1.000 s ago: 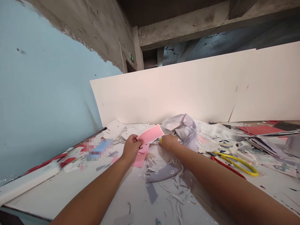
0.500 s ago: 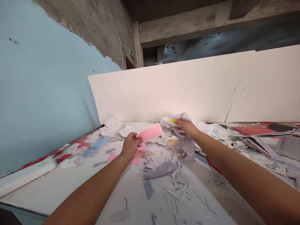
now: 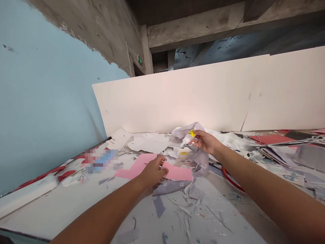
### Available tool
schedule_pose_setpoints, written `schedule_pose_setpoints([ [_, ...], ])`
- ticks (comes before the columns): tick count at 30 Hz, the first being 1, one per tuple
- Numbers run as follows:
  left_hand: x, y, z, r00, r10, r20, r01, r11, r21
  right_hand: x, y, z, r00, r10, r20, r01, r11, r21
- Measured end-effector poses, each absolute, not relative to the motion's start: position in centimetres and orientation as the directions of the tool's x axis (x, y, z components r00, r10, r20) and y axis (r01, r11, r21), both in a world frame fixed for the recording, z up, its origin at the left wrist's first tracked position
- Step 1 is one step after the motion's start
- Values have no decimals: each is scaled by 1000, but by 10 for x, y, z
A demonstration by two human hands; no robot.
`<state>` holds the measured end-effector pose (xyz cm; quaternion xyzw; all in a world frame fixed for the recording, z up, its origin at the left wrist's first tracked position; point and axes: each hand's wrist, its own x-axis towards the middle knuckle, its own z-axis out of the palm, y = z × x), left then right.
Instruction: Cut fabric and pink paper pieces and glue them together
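Between thumb and fingers, my left hand [image 3: 154,171] pinches a rectangular piece of pink paper [image 3: 179,171], held low over the scraps. My right hand [image 3: 204,140] grips a small white glue bottle [image 3: 188,138] with a yellow label, its narrow nozzle tilted down to the left. A second yellow-labelled item [image 3: 183,153] lies among the scraps just below the bottle. More pink paper [image 3: 139,165] rests on the table behind my left hand. Under the held piece, a grey-lilac patterned scrap [image 3: 169,187] is partly covered.
Paper offcuts are strewn over the white table [image 3: 101,210]. A white panel [image 3: 172,101] stands along the back, and a blue wall [image 3: 50,101] is on the left. A red ring-shaped edge [image 3: 232,181] shows beneath my right forearm. Red sheets [image 3: 269,142] lie at the right.
My left hand has brought the pink paper down and to the right. My right hand has lifted the glue bottle off the pile and turned its nozzle downward.
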<state>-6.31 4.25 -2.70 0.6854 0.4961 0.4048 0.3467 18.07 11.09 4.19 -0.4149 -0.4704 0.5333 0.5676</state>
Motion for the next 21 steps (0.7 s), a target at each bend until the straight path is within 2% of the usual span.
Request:
schedule_pose_setpoints([
  [3, -62, 38, -24, 198, 914, 353, 494, -405, 770, 174, 106, 38, -88, 993, 78, -298, 49, -953],
  [5, -59, 33, -20, 202, 857, 473, 509, -505, 697, 167, 101, 35, -149, 986, 69, -328, 16, -945],
  [7, -56, 29, -15, 208, 828, 521, 495, -548, 674, 157, 94, 31, -224, 972, 64, -332, -15, -943],
  [9, -52, 26, -11, 199, 864, 462, 448, -499, 742, 145, 87, 27, -297, 952, 69, -321, -32, -947],
  [13, -49, 27, -8, 170, 957, 235, 219, -269, 938, 126, 77, 18, -362, 928, 84, -277, -21, -961],
  [18, -54, 33, -5, 192, 978, 80, 101, -101, 990, 129, 81, 18, -348, 935, 65, -156, 10, -988],
  [21, -59, 37, -4, 220, 974, 49, 29, -57, 998, 140, 83, 23, -367, 930, 23, -60, 1, -998],
])
